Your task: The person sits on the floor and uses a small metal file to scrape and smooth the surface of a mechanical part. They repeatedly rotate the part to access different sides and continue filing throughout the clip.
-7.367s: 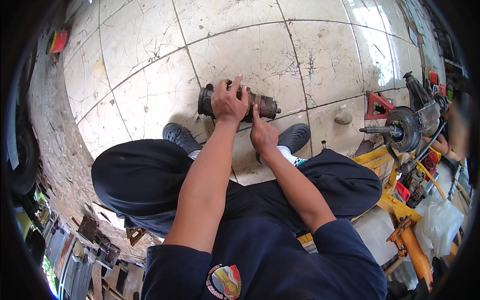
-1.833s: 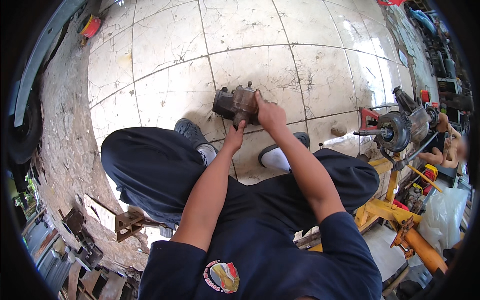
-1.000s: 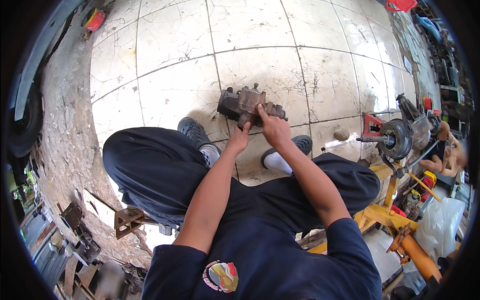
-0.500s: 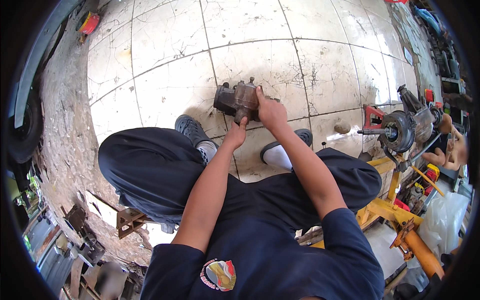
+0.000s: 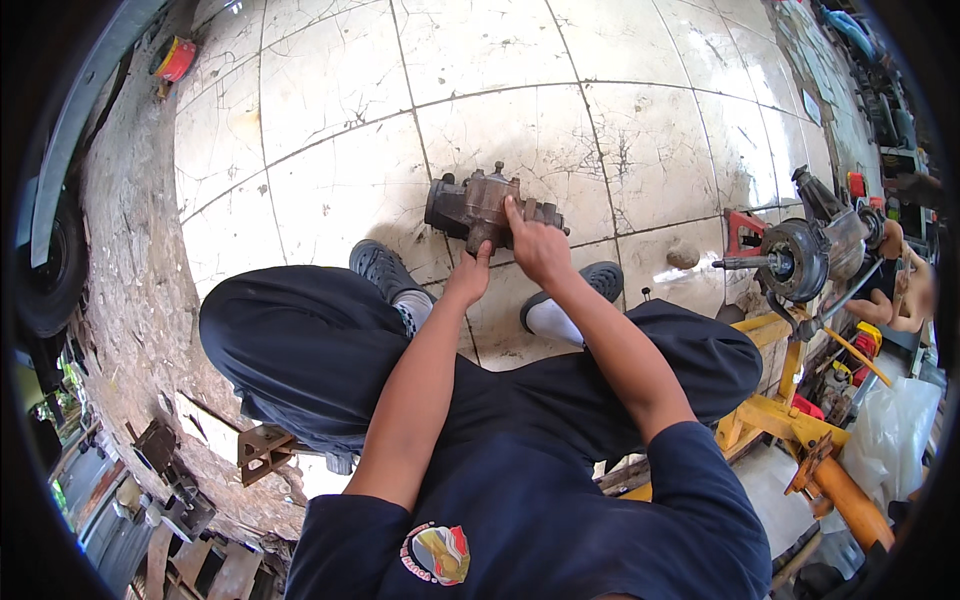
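Note:
A brown, grimy steering gearbox rests on the tiled floor in front of my feet, with a dark cylindrical end to the left and a bolt standing up at its far side. My left hand grips the short round stub on its near side. The thumb lies on top of the stub, and the other fingers are hidden below. My right hand is over the near right part of the gearbox. One finger stretches out and its tip touches the housing; the remaining fingers are mostly hidden under the hand.
To the right stand an axle with a brake drum, a red stand and a yellow frame. A stone lies nearer. At the far left is a red tin; a tyre is at the left edge. Another person's arm shows at far right.
My right hand has drawn back a little toward me, its fingertip sliding nearer along the housing. The ribbed right end of the gearbox now shows. My left hand stays at the stub.

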Motion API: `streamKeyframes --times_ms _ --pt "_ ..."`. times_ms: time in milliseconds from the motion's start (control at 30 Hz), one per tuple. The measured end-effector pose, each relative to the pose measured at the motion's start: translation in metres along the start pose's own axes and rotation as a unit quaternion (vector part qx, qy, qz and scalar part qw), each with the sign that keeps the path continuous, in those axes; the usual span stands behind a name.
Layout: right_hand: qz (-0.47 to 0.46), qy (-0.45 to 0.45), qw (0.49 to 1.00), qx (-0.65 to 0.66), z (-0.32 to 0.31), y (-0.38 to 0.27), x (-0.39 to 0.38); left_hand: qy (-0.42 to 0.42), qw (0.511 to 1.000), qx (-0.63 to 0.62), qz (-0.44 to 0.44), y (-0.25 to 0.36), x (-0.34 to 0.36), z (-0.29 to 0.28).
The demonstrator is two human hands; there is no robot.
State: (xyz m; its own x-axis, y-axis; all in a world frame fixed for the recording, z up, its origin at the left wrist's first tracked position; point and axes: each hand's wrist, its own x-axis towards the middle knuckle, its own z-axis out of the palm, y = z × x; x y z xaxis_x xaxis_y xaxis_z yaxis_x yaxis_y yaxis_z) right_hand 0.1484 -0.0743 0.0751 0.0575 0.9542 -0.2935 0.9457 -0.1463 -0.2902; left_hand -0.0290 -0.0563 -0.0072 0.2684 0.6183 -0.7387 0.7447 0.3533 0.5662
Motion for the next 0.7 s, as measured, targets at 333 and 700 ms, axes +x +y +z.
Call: streamKeyframes --times_ms 333,700 --pt "0.031 0.010 0.999 0.037 -0.004 -0.002 -0.001 0.000 1.000 -0.013 -0.008 0.000 -0.002 0.001" --pt "0.068 0.063 0.995 0.034 0.011 -0.006 0.001 -0.016 1.000 0.010 -0.003 0.012 -0.011 -0.003"
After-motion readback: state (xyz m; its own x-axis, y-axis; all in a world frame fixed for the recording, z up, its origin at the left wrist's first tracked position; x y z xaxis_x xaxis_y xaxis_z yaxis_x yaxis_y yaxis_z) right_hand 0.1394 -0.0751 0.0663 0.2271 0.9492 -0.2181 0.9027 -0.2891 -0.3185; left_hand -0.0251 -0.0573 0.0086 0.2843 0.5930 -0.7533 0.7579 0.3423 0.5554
